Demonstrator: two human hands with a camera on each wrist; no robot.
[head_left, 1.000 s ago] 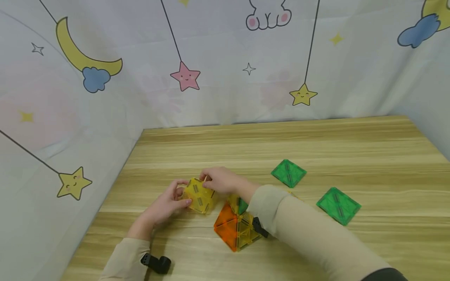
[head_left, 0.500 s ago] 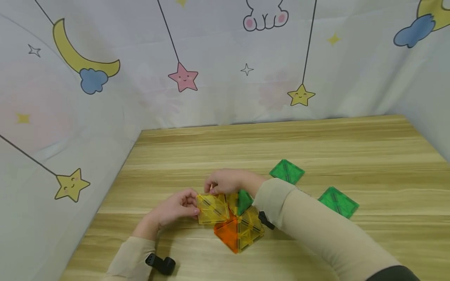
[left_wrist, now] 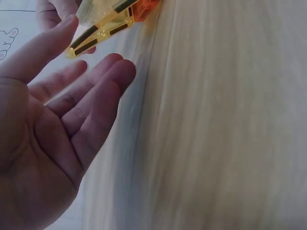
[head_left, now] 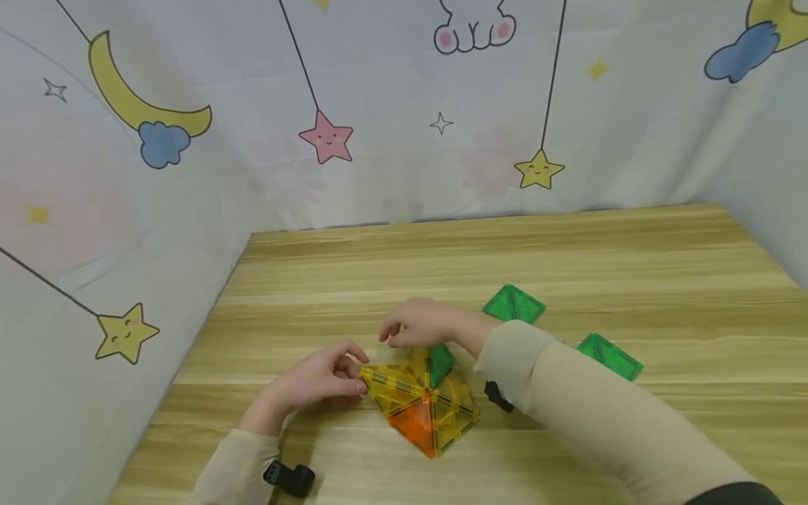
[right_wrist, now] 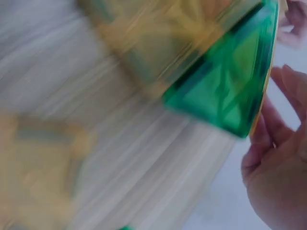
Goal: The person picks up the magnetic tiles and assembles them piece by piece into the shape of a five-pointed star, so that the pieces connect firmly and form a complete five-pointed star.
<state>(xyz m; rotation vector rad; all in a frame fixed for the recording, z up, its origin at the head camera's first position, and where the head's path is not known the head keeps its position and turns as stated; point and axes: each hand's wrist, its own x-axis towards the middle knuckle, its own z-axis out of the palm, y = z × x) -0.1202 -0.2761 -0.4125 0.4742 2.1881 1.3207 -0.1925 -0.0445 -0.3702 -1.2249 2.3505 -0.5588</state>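
As the head view shows, the shape (head_left: 413,405) of yellow, orange and green tiles sits on the nearer part of the desk (head_left: 353,270), left of its middle and well in from the left edge. The left hand (head_left: 328,373) is at the shape's left corner, thumb and fingers loosely bent and parted. The right hand (head_left: 419,324) is over its far side, fingers slightly curled downward; whether they touch a tile I cannot tell. Beyond the right sleeve (head_left: 581,414) lie two loose green tiles, one (head_left: 514,303) toward the far edge, the other (head_left: 611,358) nearer the right edge, partly covered by the sleeve. A printed curtain (head_left: 391,182) stands behind the far edge. From the left wrist, the palm faces the camera, fingers well apart from the thumb, gripping nothing, the yellow corner close by the thumb tip. From the right wrist, mostly blurred, the fingers are bent beside the shape's green tile (right_wrist: 223,86), with no clear grip; a yellow piece (right_wrist: 38,177) lies apart from the shape.
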